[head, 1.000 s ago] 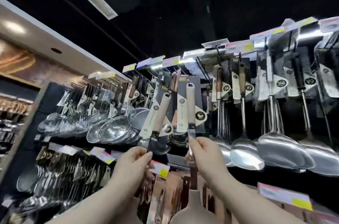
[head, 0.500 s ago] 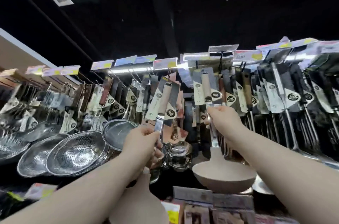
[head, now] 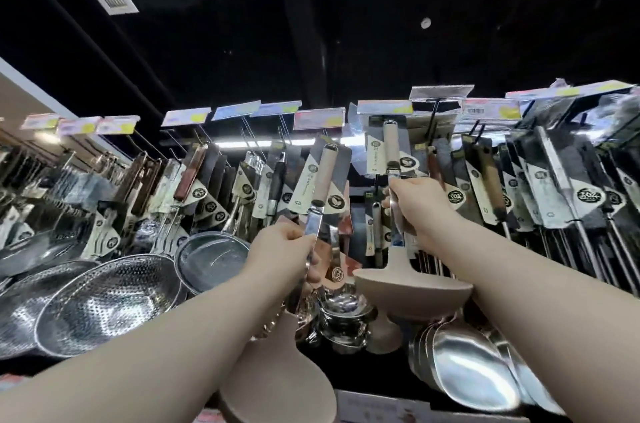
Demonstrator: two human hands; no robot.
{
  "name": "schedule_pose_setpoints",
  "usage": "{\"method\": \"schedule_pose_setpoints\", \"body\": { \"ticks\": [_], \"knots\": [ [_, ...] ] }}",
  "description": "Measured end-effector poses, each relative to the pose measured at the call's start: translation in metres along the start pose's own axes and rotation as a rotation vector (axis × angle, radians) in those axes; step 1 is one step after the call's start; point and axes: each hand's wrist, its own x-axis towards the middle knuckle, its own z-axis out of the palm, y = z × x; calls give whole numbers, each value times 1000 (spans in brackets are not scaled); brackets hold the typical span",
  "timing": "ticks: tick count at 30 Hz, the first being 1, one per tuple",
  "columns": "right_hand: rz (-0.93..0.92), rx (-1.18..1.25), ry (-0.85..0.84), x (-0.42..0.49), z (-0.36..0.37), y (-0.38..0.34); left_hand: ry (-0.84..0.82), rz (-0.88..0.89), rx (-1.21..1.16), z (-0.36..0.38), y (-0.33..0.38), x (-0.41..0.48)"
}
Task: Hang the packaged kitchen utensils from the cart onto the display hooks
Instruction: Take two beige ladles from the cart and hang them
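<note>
Ladle (head: 414, 287) hangs from the right hand (head: 417, 206), gripped at its steel neck, card up near the hooks (head: 433, 119). Left hand (head: 284, 249) grips a spoon (head: 277, 377) likewise. Both look light and stiff, with slick necks.

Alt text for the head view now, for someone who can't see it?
Two bare hands hold packaged beige utensils up by the display hooks: the right hand grips a ladle, the left hand a flat utensil. Steel strainers hang left.
</note>
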Motion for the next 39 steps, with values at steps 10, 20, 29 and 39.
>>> {"method": "schedule_pose_setpoints", "body": {
  "ticks": [10,20,29,39],
  "knots": [
    [80,80,-32,18,13,1,-16,3,-3,-1,-15,16],
    [72,-127,2,33,19,40,-29,43,-42,-2,-26,20],
    [136,-288,11,76,20,107,-40,58,-63,2,-24,31],
    [202,-457,-50,100,23,141,-31,64,-50,11,-29,39]
  ]
}}
